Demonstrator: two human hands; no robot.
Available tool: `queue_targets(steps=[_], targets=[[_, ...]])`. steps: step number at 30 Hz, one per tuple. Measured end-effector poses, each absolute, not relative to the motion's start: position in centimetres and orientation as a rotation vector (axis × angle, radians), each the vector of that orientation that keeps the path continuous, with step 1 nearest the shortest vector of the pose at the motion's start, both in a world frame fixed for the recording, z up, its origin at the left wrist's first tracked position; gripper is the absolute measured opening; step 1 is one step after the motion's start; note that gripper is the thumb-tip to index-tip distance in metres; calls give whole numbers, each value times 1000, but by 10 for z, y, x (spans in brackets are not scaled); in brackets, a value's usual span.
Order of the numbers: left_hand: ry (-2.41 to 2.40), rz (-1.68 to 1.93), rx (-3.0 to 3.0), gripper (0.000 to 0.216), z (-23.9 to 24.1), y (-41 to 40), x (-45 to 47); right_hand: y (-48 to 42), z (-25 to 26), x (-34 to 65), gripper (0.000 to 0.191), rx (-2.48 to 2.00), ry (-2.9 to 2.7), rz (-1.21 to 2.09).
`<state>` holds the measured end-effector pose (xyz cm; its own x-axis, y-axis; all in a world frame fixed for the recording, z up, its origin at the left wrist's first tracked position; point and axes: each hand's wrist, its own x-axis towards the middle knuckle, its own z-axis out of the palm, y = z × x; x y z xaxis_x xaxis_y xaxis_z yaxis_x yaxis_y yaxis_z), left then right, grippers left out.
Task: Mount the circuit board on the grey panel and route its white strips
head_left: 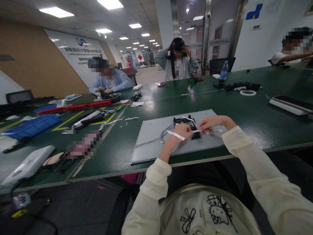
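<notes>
A grey metal panel (151,140) lies flat on the green table (256,120) in front of me. A black component (182,121) with grey cables (165,132) is mounted near its far edge. My left hand (182,131) rests on the panel with fingers curled, and a strip of white tape (175,135) lies across its back. My right hand (209,123) pinches the end of a thin white tape strip (197,131) that stretches between both hands. Another pale strip (214,132) lies on the panel by my right wrist.
Three other people sit along the far side and right end. A blue tray (31,125), red bar (73,107), white casing (28,164), tape roll (247,92), water bottle (223,71) and a flat device (292,104) lie on the table.
</notes>
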<state>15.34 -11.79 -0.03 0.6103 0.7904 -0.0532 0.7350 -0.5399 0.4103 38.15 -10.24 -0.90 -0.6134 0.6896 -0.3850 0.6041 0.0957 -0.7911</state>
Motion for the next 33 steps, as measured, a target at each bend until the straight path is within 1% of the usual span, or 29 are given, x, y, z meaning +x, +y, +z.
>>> queue_targets(steps=[6, 10, 12, 14, 19, 21, 26, 30, 33], targets=[[1253, 203, 2564, 22, -3, -115, 152, -100, -13, 382, 37, -1360, -2244, 1573], [1300, 182, 2613, 22, -9, -114, 155, -100, -13, 380, 35, -1339, -2269, 1550], [1338, 155, 2626, 23, -12, -114, 157, -103, -12, 376, 32, -1354, -2297, 1486], [1353, 129, 2643, 24, -15, -114, 159, -109, -13, 370, 29, -1396, -2350, 1316], [1324, 109, 2726, 24, -18, -114, 161, -127, -26, 357, 26, -1611, -2411, 459], [1325, 110, 2733, 24, -18, -115, 162, -133, -33, 355, 30, -1687, -2398, 248], [1369, 83, 2716, 26, -14, -118, 163, -142, -38, 355, 42, -1843, -2389, 49], [1378, 62, 2742, 30, -11, -118, 160, -146, -35, 354, 44, -1933, -2350, -11], [1398, 50, 2762, 33, -10, -118, 154, -150, -34, 357, 41, -1959, -2334, -46]])
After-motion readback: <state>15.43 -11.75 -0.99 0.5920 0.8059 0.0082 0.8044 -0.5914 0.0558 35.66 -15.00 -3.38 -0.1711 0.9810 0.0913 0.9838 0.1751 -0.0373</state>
